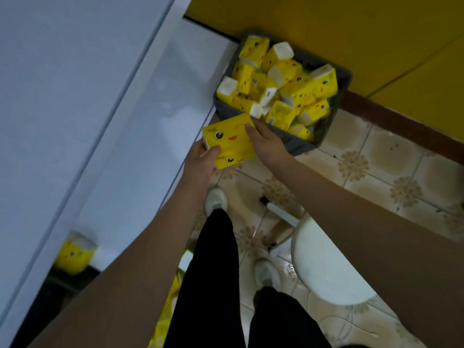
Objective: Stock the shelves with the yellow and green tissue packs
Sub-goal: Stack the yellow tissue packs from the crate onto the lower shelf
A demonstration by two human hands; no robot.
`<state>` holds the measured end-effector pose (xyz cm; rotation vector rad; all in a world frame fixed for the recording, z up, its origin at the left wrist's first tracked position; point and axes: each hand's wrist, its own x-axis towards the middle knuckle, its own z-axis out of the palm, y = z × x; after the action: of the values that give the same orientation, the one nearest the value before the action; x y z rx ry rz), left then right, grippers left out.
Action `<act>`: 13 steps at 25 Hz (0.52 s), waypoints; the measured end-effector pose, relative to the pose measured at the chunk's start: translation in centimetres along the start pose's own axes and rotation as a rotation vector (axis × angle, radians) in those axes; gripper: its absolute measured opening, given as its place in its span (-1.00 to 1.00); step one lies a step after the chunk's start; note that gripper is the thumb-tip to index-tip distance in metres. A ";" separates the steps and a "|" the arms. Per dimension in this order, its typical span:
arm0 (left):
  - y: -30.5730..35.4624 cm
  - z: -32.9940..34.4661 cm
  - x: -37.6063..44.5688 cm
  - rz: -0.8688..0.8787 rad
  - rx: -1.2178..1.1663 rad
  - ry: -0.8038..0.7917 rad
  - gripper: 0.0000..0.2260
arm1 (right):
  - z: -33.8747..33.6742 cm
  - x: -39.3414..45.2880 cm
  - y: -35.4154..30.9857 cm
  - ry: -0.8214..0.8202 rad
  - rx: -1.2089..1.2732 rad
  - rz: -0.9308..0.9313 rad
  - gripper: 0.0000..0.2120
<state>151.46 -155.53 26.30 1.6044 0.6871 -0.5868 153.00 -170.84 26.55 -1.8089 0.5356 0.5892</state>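
Two stacked yellow tissue packs (229, 140) with cartoon faces hang between both my hands, just off the shelf's front edge. My left hand (200, 163) grips their near left corner, thumb on top. At the far right side my right hand (266, 144) holds them with curled fingers. Behind them a dark grey basket (298, 144) on the floor is full of several more yellow tissue packs (281, 84). One yellow pack (74, 254) stands on a lower white shelf at bottom left.
White shelves (140, 126) fill the left half. A yellow wall (351, 26) with a brown skirting runs behind the basket. On the tiled floor to my right stands a white round stool (326, 267). My legs and white shoes are below.
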 end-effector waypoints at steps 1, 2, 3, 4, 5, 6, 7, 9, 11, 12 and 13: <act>-1.4 -0.1 -1.4 0.004 -0.009 -0.001 -0.78 | 0.2 -1.2 0.9 -0.018 -0.008 0.024 -0.50; -2.4 -0.2 -2.8 0.004 -0.019 -0.007 -0.77 | 0.3 -2.5 1.6 -0.036 -0.003 0.051 -0.49; -3.4 -0.4 -4.7 0.008 -0.030 0.008 -0.76 | 0.5 -4.2 2.0 -0.050 -0.004 0.059 -0.50; -4.5 -0.9 -6.4 0.014 -0.033 0.040 -0.73 | 0.8 -5.9 2.4 -0.050 -0.014 0.039 -0.53; -5.4 -1.3 -7.8 0.012 -0.034 0.063 -0.71 | 1.1 -7.4 2.8 -0.039 -0.032 0.010 -0.56; -6.1 -1.7 -9.1 0.013 -0.045 0.083 -0.70 | 1.6 -8.7 3.2 -0.027 -0.053 -0.012 -0.58; -7.1 -2.6 -10.2 0.008 -0.065 0.109 -0.69 | 2.5 -10.1 3.6 -0.025 -0.071 -0.026 -0.60; -9.4 -5.0 -12.8 -0.004 -0.099 0.187 -0.66 | 5.2 -12.9 4.5 -0.063 -0.092 -0.029 -0.61; -11.6 -7.2 -15.2 0.007 -0.127 0.273 -0.69 | 7.8 -15.3 5.0 -0.117 -0.128 -0.019 -0.59; -12.7 -8.2 -16.4 0.002 -0.147 0.304 -0.73 | 9.0 -16.3 5.1 -0.136 -0.174 -0.024 -0.57; -13.8 -9.3 -17.6 -0.009 -0.172 0.317 -0.76 | 10.3 -17.3 5.1 -0.159 -0.236 -0.029 -0.54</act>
<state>129.23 -146.92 30.61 1.5469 0.9535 -0.2723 135.11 -161.28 30.96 -1.9664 0.3417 0.7958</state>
